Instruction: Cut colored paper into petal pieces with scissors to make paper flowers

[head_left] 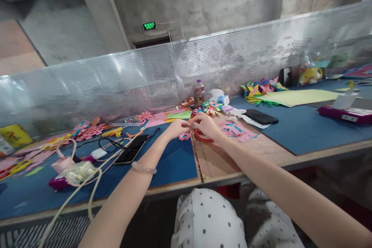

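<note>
A: In the head view, how do the person's two hands stand?

B: The left hand (pixel 178 128) and the right hand (pixel 206 124) are close together, over the place where the flat blue mat (pixel 174 166) meets the light-brown wooden board (pixel 223 162). The fingers of both are bent, and their tips point inward to each other.

A: Do they grip something?

B: The fingers seem pinched, but what is between them, if anything, is too small to tell.

A: And where is the small pink-and-blue paper ring (pixel 185 136)?

B: It is just below the fingertips, a little to the left side. The left hand is the nearer one. Whether the ring touches the fingers cannot be told. It looks roundish, so no clear long axis is seen.

A: What is near the right hand?

B: Under it there is a curved red loop (pixel 200 137), partly hidden. Further to the right, a loose pile of pink and blue paper strips (pixel 241 131) lies on the board, the strips pointing in different directions.
</note>
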The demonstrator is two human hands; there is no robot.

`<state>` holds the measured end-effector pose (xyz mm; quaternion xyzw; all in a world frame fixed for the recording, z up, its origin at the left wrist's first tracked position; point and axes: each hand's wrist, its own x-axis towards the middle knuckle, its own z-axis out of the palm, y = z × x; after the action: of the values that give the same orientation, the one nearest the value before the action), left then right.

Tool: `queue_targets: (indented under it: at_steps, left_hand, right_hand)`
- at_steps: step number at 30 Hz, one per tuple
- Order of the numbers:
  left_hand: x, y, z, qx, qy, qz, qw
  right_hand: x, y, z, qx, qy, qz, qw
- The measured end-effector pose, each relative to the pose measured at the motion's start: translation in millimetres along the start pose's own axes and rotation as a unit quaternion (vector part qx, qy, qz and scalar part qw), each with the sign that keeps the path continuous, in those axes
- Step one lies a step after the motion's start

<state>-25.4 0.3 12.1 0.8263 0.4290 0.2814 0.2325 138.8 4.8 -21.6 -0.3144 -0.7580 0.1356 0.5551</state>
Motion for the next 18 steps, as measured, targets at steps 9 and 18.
queue_targets:
  at_steps: [9, 18]
  left_hand:
    - [-0.4, 3.6, -2.0, -0.089, 0.006, -0.021, 0.996]
    - [-0.8, 6.7, -2.1, -0.113, 0.004, -0.027, 0.993]
  right_hand:
    - [4.1, 2.5, -1.4, 0.015, 0.043, 0.095, 0.994]
    - [0.9, -6.2, -1.6, 0.042, 0.018, 0.115, 0.992]
